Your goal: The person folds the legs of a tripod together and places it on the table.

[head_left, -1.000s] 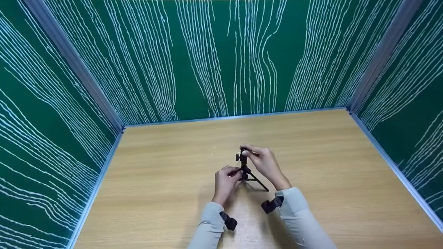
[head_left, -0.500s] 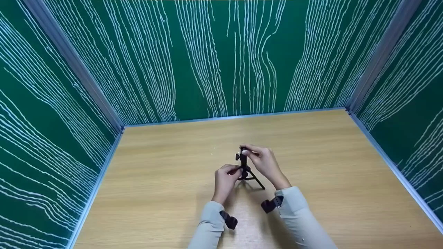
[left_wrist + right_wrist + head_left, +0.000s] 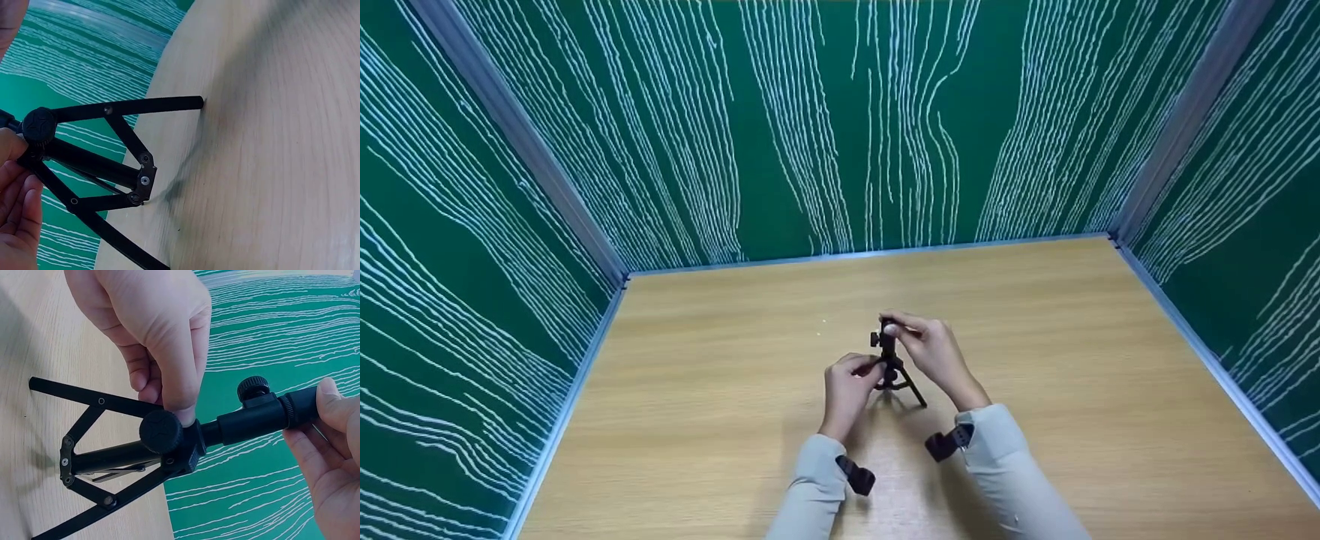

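A small black mini tripod stands upright on the table between the hands, its legs partly spread. My left hand pinches the collar where the legs join, with the thumb beside a round knob in the right wrist view. My right hand holds the top end of the tripod's column between thumb and fingers. Below that grip a second, ridged knob sticks out. In the left wrist view the hinged braces link the legs to the lower column; one leg reaches the tabletop.
The wooden tabletop is bounded by green panels with white wavy lines at the back and both sides. A few tiny white specks lie left of the tripod. A black wrist camera sits on the left sleeve.
The tripod's front right leg has drawn inward toward the column and stands steeper. The left hand has risen very slightly; the right hand stays almost still at the top.
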`<control>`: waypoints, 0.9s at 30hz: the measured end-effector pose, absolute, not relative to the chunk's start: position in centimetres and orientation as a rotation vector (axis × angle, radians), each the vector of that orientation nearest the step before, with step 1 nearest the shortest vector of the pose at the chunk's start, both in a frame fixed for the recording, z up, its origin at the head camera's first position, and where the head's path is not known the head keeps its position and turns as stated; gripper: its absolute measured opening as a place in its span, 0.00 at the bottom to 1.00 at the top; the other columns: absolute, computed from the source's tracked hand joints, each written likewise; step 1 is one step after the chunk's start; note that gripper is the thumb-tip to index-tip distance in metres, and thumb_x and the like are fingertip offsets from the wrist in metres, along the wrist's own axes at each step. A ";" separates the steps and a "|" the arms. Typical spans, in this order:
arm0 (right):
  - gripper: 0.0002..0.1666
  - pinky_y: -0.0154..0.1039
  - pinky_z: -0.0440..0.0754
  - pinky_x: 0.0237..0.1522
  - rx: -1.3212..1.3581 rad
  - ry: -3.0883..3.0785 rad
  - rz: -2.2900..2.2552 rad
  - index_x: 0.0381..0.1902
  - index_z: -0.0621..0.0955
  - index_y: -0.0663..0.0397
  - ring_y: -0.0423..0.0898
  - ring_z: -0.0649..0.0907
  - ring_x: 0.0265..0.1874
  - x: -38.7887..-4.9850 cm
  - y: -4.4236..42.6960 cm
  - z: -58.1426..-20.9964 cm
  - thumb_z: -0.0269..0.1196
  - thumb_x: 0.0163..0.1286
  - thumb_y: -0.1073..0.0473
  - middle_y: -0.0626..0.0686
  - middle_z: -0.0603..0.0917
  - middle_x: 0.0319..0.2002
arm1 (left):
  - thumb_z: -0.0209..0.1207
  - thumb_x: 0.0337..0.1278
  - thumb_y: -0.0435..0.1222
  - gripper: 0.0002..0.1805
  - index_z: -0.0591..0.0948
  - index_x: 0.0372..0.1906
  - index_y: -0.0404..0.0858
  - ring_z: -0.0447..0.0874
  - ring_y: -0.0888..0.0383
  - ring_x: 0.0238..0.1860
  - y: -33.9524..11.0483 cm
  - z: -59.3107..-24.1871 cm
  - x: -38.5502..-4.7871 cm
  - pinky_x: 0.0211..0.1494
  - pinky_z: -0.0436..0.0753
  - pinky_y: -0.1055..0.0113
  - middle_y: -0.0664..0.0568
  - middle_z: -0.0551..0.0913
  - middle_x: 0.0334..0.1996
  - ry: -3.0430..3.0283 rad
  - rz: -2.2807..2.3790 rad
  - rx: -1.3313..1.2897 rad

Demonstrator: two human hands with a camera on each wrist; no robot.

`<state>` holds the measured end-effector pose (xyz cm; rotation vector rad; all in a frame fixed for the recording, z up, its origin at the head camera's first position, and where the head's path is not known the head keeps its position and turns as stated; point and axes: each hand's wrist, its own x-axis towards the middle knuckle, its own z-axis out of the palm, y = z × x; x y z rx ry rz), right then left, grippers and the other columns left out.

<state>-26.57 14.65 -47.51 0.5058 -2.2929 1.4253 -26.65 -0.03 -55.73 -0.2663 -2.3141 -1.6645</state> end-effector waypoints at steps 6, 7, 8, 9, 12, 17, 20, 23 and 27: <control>0.14 0.41 0.85 0.44 0.500 -2.291 1.423 0.47 0.84 0.62 0.52 0.88 0.39 -26.6 14.6 -47.6 0.63 0.63 0.66 0.60 0.87 0.44 | 0.67 0.49 0.32 0.04 0.88 0.32 0.37 0.81 0.67 0.29 -0.1 -55.5 -26.6 0.35 0.83 0.75 0.52 0.87 0.29 -2.294 -1.674 -0.274; 0.13 0.41 0.85 0.44 0.502 -2.288 1.418 0.47 0.85 0.62 0.51 0.88 0.39 -26.6 14.6 -47.6 0.64 0.63 0.66 0.59 0.87 0.44 | 0.67 0.49 0.32 0.04 0.89 0.32 0.37 0.81 0.67 0.30 -0.1 -55.4 -26.6 0.35 0.83 0.75 0.52 0.87 0.29 -2.290 -1.672 -0.274; 0.13 0.41 0.85 0.44 0.504 -2.286 1.407 0.46 0.85 0.61 0.51 0.88 0.39 -26.7 14.6 -47.6 0.64 0.63 0.66 0.59 0.87 0.43 | 0.67 0.49 0.32 0.04 0.89 0.32 0.37 0.82 0.67 0.30 -0.1 -55.4 -26.6 0.35 0.83 0.75 0.51 0.87 0.29 -2.281 -1.671 -0.280; 0.13 0.41 0.86 0.43 0.508 -2.283 1.397 0.46 0.85 0.61 0.51 0.88 0.38 -26.7 14.6 -47.6 0.64 0.63 0.66 0.59 0.87 0.43 | 0.68 0.49 0.32 0.04 0.89 0.32 0.37 0.82 0.66 0.30 -0.1 -55.4 -26.6 0.35 0.83 0.75 0.51 0.87 0.29 -2.276 -1.671 -0.283; 0.13 0.40 0.86 0.41 0.514 -2.275 1.367 0.46 0.85 0.60 0.50 0.88 0.38 -26.8 14.6 -47.7 0.64 0.63 0.65 0.58 0.88 0.42 | 0.68 0.49 0.32 0.04 0.88 0.32 0.36 0.82 0.65 0.31 0.0 -55.3 -26.6 0.36 0.83 0.74 0.50 0.88 0.30 -2.259 -1.687 -0.283; 0.13 0.39 0.86 0.40 0.513 -2.267 1.345 0.45 0.85 0.61 0.49 0.88 0.38 -26.9 14.5 -47.7 0.64 0.62 0.65 0.58 0.88 0.41 | 0.68 0.49 0.32 0.05 0.88 0.32 0.36 0.83 0.65 0.31 -0.1 -55.3 -26.7 0.36 0.83 0.74 0.50 0.88 0.30 -2.252 -1.701 -0.271; 0.13 0.39 0.86 0.41 0.514 -2.261 1.350 0.45 0.85 0.62 0.50 0.88 0.38 -27.0 14.5 -47.7 0.64 0.62 0.65 0.58 0.88 0.41 | 0.68 0.48 0.33 0.05 0.89 0.32 0.36 0.84 0.64 0.31 -0.1 -55.2 -26.8 0.37 0.84 0.74 0.50 0.88 0.30 -2.251 -1.686 -0.275; 0.13 0.38 0.86 0.40 0.515 -2.254 1.354 0.45 0.86 0.61 0.50 0.88 0.37 -27.1 14.4 -47.6 0.64 0.62 0.66 0.58 0.88 0.41 | 0.68 0.49 0.33 0.05 0.89 0.32 0.36 0.85 0.62 0.32 -0.1 -55.2 -27.0 0.37 0.84 0.74 0.50 0.88 0.30 -2.255 -1.661 -0.276; 0.12 0.35 0.85 0.38 0.513 -2.249 1.350 0.45 0.86 0.60 0.49 0.88 0.37 -27.2 14.3 -47.5 0.65 0.62 0.66 0.58 0.88 0.41 | 0.68 0.49 0.33 0.05 0.89 0.32 0.36 0.85 0.61 0.32 -0.1 -55.2 -27.2 0.37 0.84 0.74 0.50 0.88 0.30 -2.262 -1.625 -0.286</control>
